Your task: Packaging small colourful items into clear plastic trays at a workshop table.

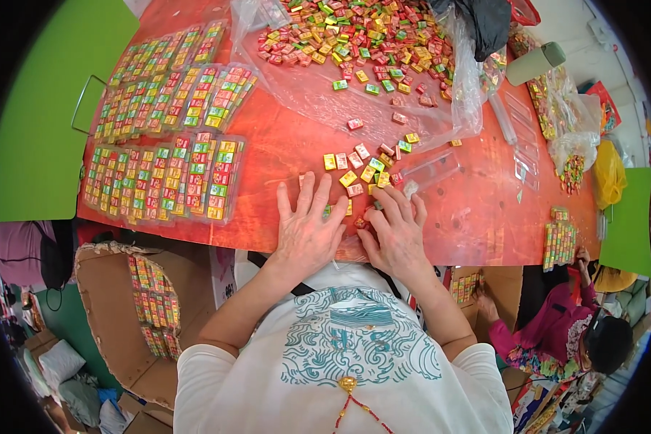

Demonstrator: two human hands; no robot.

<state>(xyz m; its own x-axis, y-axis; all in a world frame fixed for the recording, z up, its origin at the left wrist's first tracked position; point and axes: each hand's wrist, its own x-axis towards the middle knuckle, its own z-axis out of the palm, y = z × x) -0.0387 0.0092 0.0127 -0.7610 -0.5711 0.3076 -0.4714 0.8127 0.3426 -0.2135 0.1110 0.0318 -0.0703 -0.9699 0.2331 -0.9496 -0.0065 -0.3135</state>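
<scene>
Left hand (307, 235): palm down, fingers spread, no grip visible. Right hand (399, 242): fingers curled, thumb and index by a dark red box (360, 224); can't tell if it's pinched or only touched. Both at frame center, close to the near edge of the table (477, 224). Main risk, I'd say: a sweep toward the body drops pieces over that edge.

Loose small boxes (354, 189) lie just beyond the fingertips, at mixed angles, some against each other. Fast raking could flip or wedge them.

Clear tray (432, 171), right of them, looks light; a right-hand knuckle or sleeve-side bump would likely skid it.

Further up, the plastic sheet (304, 94) runs under the big pile (372, 43) at top center. Snag it and the pile could slide down onto the sorted area.

Upper left: filled packs (166, 173) in leaning rows. A wide left elbow could topple the nearest ones.

Upper right: green bottle (535, 64) lies tilted by the bags; might roll if the table's knocked.
</scene>
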